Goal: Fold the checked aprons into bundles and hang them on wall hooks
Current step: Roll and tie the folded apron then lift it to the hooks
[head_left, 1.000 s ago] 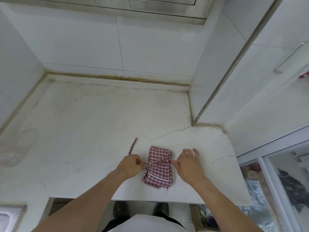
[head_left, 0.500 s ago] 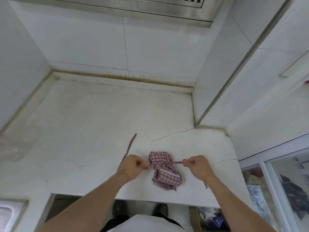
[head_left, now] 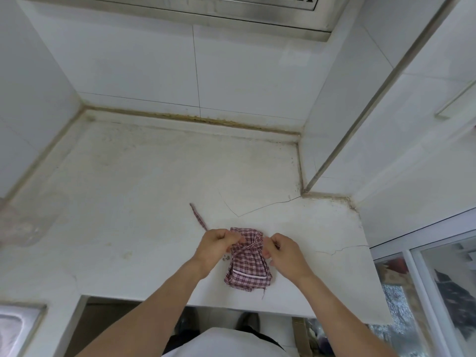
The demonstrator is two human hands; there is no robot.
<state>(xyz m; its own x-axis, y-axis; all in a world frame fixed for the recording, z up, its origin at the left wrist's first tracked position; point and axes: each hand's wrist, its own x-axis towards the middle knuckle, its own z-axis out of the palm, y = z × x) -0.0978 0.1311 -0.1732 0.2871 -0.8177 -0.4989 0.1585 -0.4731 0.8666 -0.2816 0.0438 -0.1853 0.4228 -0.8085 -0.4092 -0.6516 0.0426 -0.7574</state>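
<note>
1. The countertop, pale and stained, with a crack running across it, fills most of the view between tiled walls; the steel edge of a sink shows at the lower left.
2. The person stands at the counter's near edge, both forearms reaching forward over it.
3. The apron bundle, red-and-white checked, lies on the counter close to that near edge, directly between the two hands. Its long axis runs away from the person, with a white-trimmed hem at the near end and a gathered, cinched far end.
4. The left hand sits against the bundle's left side, fingers curled into a fist around the strap, whose loose tail trails off up and to the left across the counter.
5. The right hand sits at the bundle's right side, fingers curled and pinching the strap's other end.
6. The strap crosses over the bundle's far end, at right angles to its long axis, so the tie lies squarely between the fingers, about equally near to either hand.
7. Judged from this, the step in hand is cinching or knotting the tie; the coming pull likely runs outward, left and right. No wall hook is in view.
</note>
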